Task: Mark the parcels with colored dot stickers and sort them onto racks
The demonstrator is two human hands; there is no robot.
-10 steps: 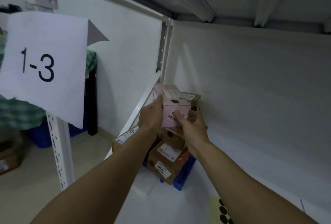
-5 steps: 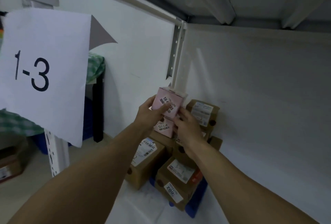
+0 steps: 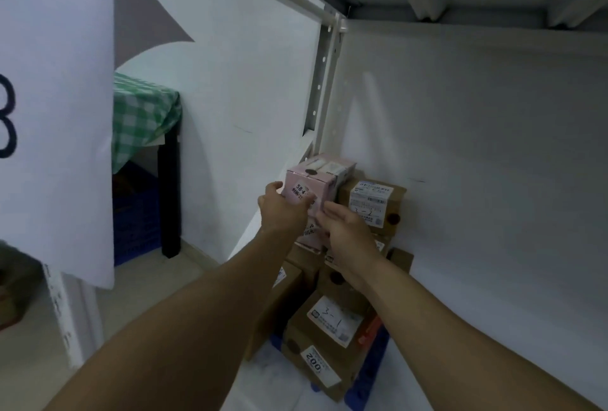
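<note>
A pink parcel (image 3: 314, 182) with a dark dot sticker on top rests on another pink parcel (image 3: 311, 236), at the top of a stack in the rack's back left corner. My left hand (image 3: 281, 210) presses against its left front face. My right hand (image 3: 345, 229) is at its right front corner, fingers loosely curled; whether it grips is unclear. Brown cardboard parcels surround it: one labelled 3-2 (image 3: 375, 206) to the right, one labelled 3-1 (image 3: 332, 328) in front, each with a dark dot.
The white rack shelf (image 3: 477, 312) stretches to the right. A rack post (image 3: 324, 81) stands behind the stack. A paper sign (image 3: 56, 98) hangs at left. A blue crate (image 3: 368, 374) lies under the front parcels. A table with green checked cloth (image 3: 144, 114) stands beyond the rack.
The pink parcel has gone from being lifted in both hands to sitting flat on the stack. My fingers have loosened around it. The camera has moved closer.
</note>
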